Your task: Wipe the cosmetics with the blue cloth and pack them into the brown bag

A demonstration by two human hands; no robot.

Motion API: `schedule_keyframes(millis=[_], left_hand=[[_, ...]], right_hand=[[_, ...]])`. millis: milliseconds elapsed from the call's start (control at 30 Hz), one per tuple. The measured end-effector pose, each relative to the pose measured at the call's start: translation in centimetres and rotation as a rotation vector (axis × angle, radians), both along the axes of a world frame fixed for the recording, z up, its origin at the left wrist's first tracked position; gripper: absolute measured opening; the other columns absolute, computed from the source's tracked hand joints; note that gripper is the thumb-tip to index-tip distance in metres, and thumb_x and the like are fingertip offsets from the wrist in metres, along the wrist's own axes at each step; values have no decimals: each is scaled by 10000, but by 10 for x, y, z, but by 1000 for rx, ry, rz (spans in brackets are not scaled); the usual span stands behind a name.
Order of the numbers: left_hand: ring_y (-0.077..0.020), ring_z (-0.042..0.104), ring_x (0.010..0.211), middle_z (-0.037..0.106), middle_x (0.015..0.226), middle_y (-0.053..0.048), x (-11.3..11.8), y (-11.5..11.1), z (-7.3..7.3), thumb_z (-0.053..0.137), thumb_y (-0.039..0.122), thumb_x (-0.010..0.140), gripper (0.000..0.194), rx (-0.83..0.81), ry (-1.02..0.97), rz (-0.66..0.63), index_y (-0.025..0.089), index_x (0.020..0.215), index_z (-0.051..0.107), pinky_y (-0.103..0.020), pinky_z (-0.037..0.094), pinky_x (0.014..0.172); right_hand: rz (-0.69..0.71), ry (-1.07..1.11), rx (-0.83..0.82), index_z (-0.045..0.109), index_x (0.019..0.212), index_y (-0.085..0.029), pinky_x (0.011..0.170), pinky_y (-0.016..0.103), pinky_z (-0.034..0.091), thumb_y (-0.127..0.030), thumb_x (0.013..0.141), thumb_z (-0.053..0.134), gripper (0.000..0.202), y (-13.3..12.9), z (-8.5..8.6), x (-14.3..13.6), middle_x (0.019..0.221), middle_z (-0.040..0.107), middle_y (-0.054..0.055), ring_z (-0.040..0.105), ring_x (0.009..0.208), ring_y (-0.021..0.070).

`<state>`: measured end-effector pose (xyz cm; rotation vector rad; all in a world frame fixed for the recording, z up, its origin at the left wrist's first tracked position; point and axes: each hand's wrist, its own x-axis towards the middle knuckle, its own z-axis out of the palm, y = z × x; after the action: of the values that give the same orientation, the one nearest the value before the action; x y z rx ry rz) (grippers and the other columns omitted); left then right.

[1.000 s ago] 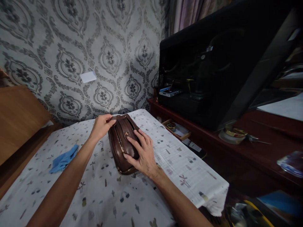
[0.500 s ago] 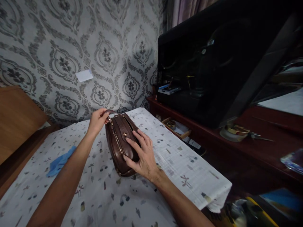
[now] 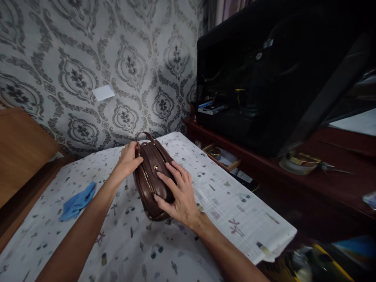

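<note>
A dark brown leather handbag (image 3: 149, 178) lies on the patterned white cloth (image 3: 226, 188). It has gold-toned zippers, a round snap on its middle strap and a carry loop (image 3: 145, 134) standing up at the far end. My left hand (image 3: 129, 158) grips the bag's far left edge, thumb on top by the end of the left zipper; its other fingers are partly hidden behind the side. Across the near right part of the bag rests my right hand (image 3: 178, 192), fingers spread, thumb beside the zipper and index fingertip just below the snap.
A crumpled blue cloth (image 3: 78, 201) lies left of my left forearm. On the right stands a dark red cabinet (image 3: 264, 176) bearing a large black screen (image 3: 264, 78), a tape roll (image 3: 299, 161) and a part-open drawer (image 3: 225, 158). A wooden board (image 3: 26, 150) rises at left.
My left hand has let go of the carry loop and come down to the bag's left edge. The loop now stands free. My right hand stays in place on the bag.
</note>
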<state>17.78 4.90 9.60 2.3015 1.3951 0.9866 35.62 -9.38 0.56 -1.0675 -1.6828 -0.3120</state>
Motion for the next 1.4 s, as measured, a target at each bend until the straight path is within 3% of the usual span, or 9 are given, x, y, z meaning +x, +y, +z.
schedule_keyframes(millis=[200,400,533,633,767,967,1200,1400], left_hand=[[-273,540,1055,548,1072,-61,-4,7,1,564,144,626,478,-90,34,-37,210,1097,605,-400,465,904],[-262,540,1034,558,1023,-57,-2,1,8,587,196,626,408,-111,-26,-53,194,1026,666,-371,448,879],[-249,575,1024,644,998,-44,-4,-10,20,646,318,641,332,-321,-225,-108,205,946,708,-342,444,857],[-237,607,960,707,958,-43,-5,-15,27,728,478,649,343,-435,-347,-63,208,859,718,-315,448,776],[-241,613,944,722,899,-46,-2,-17,29,761,508,620,385,-362,-370,-29,194,840,726,-332,458,808],[-257,558,1118,666,1099,-34,0,-17,20,630,237,593,398,-244,-180,-91,217,985,697,-375,443,960],[-287,514,1153,557,1139,-65,0,-11,3,580,172,615,475,-147,-32,-16,218,1083,648,-418,441,963],[-286,522,1067,560,1056,-57,-3,-11,1,603,153,617,505,-39,115,-20,234,1114,645,-408,464,893]], right_hand=[[6,-6,-14,580,1324,-215,1091,559,388,-432,900,604,477,-1,2,0,1446,521,144,410,1399,353],[3,3,1,577,1303,-195,1078,563,386,-428,904,602,463,-1,3,0,1427,530,162,410,1394,357],[2,2,3,574,1304,-199,1080,568,383,-432,905,598,463,-1,3,0,1419,539,159,412,1392,359],[2,2,1,567,1313,-207,1083,564,386,-432,908,598,465,-1,3,0,1422,538,153,413,1394,354],[2,1,4,567,1319,-207,1085,563,384,-439,903,609,478,0,1,-1,1422,539,154,411,1396,355],[3,11,8,574,1315,-209,1087,566,382,-442,901,603,476,0,0,-1,1419,543,152,406,1402,357],[6,16,11,575,1310,-209,1082,569,387,-432,896,602,471,-1,1,-2,1419,545,153,411,1399,358],[9,16,13,571,1312,-210,1077,568,392,-433,900,605,471,-1,1,-2,1416,546,152,408,1400,359]])
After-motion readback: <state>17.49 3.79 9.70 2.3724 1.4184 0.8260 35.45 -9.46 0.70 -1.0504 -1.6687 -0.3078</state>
